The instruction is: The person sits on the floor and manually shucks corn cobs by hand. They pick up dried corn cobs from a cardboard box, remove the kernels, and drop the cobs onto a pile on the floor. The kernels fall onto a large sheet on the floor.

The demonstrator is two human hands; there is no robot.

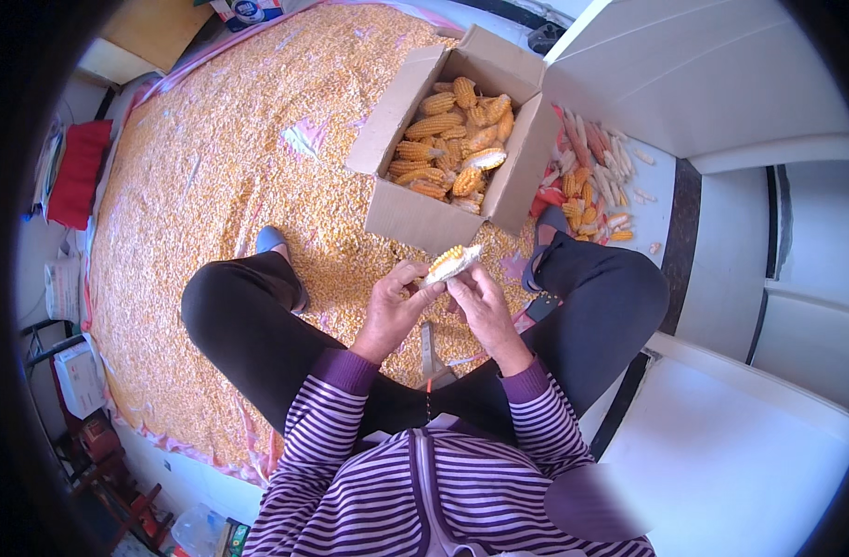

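A partly shelled corn cob [454, 263] is held between my two hands, above the loose kernels and between my knees. Yellow kernels remain along its upper side, while the side towards me is bare and pale. My left hand [396, 303] grips its left end with thumb and fingers. On the lower right part, my right hand [485, 306] has its thumb against the cob; some of its fingers are hidden behind. Just beyond stands an open cardboard box [424, 221] with many dried corn cobs [435, 125] in it.
Loose corn kernels [187, 278] cover a pink-edged sheet across the floor. Right of the box lie bare cobs [619, 163] and several yellow cobs [579, 209]. Below my hands is a metal-looking tool [428, 348]. A white door-like panel [703, 76] stands at the upper right.
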